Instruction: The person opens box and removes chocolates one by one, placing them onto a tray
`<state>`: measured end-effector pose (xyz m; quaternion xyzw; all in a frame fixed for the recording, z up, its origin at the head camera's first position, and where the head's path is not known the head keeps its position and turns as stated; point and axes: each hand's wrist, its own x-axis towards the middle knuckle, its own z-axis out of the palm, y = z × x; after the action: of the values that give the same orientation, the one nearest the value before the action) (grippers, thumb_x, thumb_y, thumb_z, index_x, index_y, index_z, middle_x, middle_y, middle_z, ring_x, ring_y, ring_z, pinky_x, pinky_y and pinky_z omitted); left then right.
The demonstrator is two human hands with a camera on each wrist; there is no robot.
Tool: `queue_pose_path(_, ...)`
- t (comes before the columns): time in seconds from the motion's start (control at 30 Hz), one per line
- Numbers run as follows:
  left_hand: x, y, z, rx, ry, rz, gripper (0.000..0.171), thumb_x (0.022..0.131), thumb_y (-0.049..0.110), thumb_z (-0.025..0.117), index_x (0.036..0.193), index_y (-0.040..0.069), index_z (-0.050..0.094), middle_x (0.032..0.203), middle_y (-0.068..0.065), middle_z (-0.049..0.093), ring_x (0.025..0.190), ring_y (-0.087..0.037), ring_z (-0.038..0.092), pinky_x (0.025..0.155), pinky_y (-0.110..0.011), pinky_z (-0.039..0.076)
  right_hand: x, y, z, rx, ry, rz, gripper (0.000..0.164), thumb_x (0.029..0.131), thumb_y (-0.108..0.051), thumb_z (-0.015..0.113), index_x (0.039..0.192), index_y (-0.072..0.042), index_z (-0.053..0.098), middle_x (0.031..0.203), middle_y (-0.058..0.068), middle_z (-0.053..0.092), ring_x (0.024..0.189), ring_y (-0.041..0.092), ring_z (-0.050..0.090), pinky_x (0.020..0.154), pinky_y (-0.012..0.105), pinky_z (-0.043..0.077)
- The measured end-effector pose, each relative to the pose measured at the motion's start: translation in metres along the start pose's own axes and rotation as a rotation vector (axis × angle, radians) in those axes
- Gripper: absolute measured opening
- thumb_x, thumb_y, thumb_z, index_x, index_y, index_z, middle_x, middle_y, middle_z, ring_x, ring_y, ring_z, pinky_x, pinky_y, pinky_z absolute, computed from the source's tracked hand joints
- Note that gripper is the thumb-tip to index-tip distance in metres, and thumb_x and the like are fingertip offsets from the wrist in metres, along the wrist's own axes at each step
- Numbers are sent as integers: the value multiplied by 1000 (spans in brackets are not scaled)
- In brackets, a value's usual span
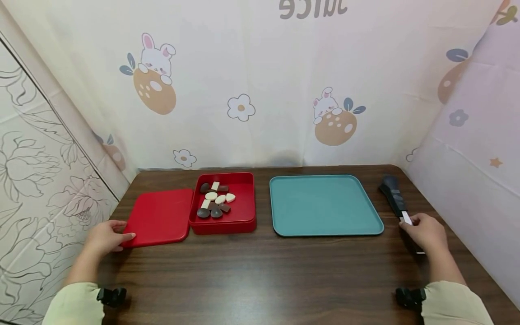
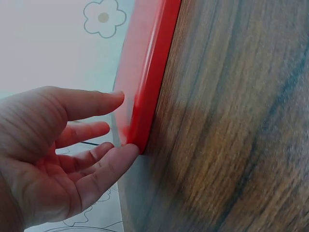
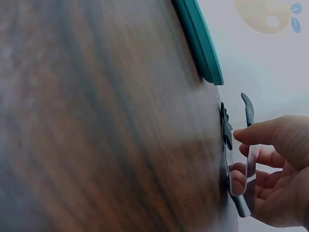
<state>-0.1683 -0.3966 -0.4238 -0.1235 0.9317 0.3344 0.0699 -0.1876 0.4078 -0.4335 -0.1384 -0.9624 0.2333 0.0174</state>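
Note:
My left hand (image 1: 104, 237) is at the left edge of a flat red lid (image 1: 160, 215). In the left wrist view its thumb reaches over the lid's face, and the little finger touches a corner; the fingers are loosely bent. On the right, my right hand (image 1: 426, 232) holds a pair of black-and-metal tongs (image 1: 393, 192) around the metal middle. The right wrist view shows the two arms of the tongs (image 3: 249, 164) spread apart, with fingers about them. Beside the lid sits a red box (image 1: 243, 203) holding several dark and white chocolate-like pieces (image 1: 215, 205).
A teal tray (image 1: 325, 205) lies between the red box and the tongs. Everything stands on a dark wood table (image 1: 252, 275). Behind it hangs a curtain (image 1: 239, 58) printed with rabbits and flowers, and patterned cloth closes both sides.

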Motion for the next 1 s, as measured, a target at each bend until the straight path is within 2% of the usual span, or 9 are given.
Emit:
queue_pose_path(0.1, -1, 3, -1, 7, 2, 0, 70, 83, 22, 78, 129, -19, 44, 125, -45, 44, 64, -20, 69, 61, -33, 59, -1, 0, 0, 29, 18, 20, 42, 94, -25, 59, 104, 16, 54, 90, 32, 56, 77, 39, 53, 59, 43, 44)
queue_pose_path(0.27, -3, 8, -3, 32, -1, 6, 70, 85, 25, 76, 130, -18, 43, 126, -44, 44, 65, -21, 70, 63, -32, 58, -3, 0, 0, 60, 46, 21, 40, 98, -28, 54, 103, 12, 55, 91, 30, 56, 78, 38, 52, 55, 36, 40)
queue_pose_path(0.4, -4, 12, -3, 50, 5, 8, 69, 85, 26, 75, 130, -17, 44, 124, -43, 46, 64, -20, 70, 63, -31, 58, -5, -1, 1, 63, 59, 10, 37, 98, -27, 54, 101, 10, 56, 90, 29, 57, 77, 37, 52, 53, 33, 40)
queue_pose_path(0.53, -5, 16, -1, 63, 24, 24, 66, 85, 25, 75, 128, -16, 47, 121, -41, 50, 62, -19, 69, 61, -29, 57, -6, -2, 2, 60, 85, -11, 34, 97, -25, 56, 101, 8, 55, 91, 29, 58, 76, 36, 53, 57, 36, 38)
queue_pose_path(0.67, -5, 19, 2, 72, 47, 50, 63, 86, 24, 74, 127, -16, 48, 117, -40, 53, 60, -18, 67, 58, -28, 55, -8, -4, 2, 71, 103, -22, 31, 96, -23, 59, 101, 7, 53, 90, 28, 60, 65, 28, 60, 59, 38, 38)
queue_pose_path(0.8, -6, 23, 5, 84, 52, 58, 62, 87, 24, 73, 127, -16, 48, 113, -40, 55, 59, -20, 66, 58, -30, 54, -9, -8, 3, 77, 116, -31, 32, 96, -21, 60, 106, 8, 52, 93, 30, 59, 55, 20, 62, 59, 39, 39)
queue_pose_path(0.87, -6, 26, 6, 115, 62, 67, 62, 86, 26, 73, 127, -15, 50, 113, -39, 56, 67, -24, 65, 61, -34, 54, -9, -9, 4, 76, 133, -38, 35, 95, -20, 61, 111, 10, 51, 97, 31, 58, 59, 25, 62, 61, 42, 39)
queue_pose_path(1.0, -6, 31, 8, 166, 86, 105, 60, 86, 27, 73, 124, -14, 53, 117, -40, 54, 92, -42, 59, 75, -49, 53, -9, -13, 4, 92, 162, -30, 46, 94, -21, 61, 121, 14, 47, 104, 33, 55, 83, 41, 57, 70, 52, 41)
